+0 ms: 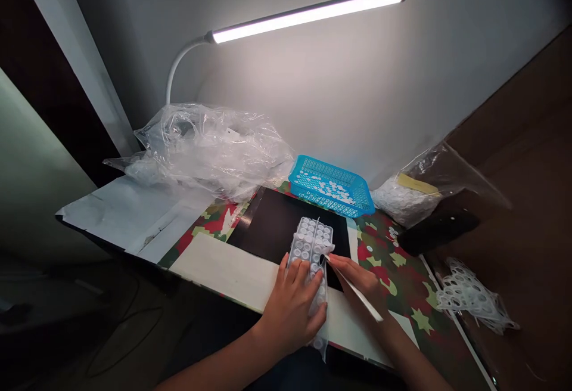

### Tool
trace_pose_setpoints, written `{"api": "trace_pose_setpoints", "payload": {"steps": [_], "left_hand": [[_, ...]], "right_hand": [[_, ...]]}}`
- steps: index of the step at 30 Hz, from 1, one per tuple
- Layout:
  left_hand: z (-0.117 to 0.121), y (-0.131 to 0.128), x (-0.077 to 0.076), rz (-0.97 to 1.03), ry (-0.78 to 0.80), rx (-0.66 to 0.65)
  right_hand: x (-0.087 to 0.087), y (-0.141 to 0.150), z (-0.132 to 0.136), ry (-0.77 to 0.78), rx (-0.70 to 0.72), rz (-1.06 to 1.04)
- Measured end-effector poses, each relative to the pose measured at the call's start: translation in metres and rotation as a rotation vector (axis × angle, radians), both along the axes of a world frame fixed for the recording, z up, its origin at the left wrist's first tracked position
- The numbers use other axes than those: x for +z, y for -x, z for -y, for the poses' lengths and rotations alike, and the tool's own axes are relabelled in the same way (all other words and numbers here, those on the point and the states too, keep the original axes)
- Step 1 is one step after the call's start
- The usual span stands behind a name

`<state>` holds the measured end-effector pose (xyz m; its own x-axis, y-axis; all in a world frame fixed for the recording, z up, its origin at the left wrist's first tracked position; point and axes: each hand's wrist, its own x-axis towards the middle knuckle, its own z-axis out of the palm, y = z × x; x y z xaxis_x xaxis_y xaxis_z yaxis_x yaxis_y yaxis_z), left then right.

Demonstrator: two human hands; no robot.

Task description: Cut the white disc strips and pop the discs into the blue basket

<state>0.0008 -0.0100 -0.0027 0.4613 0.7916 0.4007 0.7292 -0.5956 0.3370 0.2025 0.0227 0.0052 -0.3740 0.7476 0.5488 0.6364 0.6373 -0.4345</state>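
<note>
Table under a lit lamp (313, 15). Tray (308, 231), clear, rows of round pieces: its far part over a black mat (268, 221), its near part crossing a pale strip (236, 266) at the table's front edge. Something whitish bunched across it; too small to make out.

Left hand (290, 307) laid over the tray, fingers spread and bent, grasping it across its width. Right hand (357, 276) just beside, thumb and fingertips pinching a slim white tool (364, 303), dark tip at the tray; cannot tell whether it touches.

Behind, a blue basket (308, 191) with small white discs. Left of it, crumpled clear plastic (214, 146). Far right, a heap of white rings (476, 298).
</note>
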Motion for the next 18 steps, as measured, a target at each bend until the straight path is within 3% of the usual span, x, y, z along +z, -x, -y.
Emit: {"api": "trace_pose_setpoints", "payload": {"steps": [4,12,18], "left_hand": [[-0.002,0.000,0.002,-0.021,0.003,-0.024],[-0.027,-0.001,0.007,-0.111,-0.004,-0.037],[-0.020,0.001,0.003,-0.136,0.006,-0.052]], "right_hand": [[-0.001,0.000,-0.003,-0.028,-0.040,0.027],[0.002,0.003,-0.014,0.068,-0.121,-0.071],[0.010,-0.001,-0.007,0.026,-0.191,-0.121]]}}
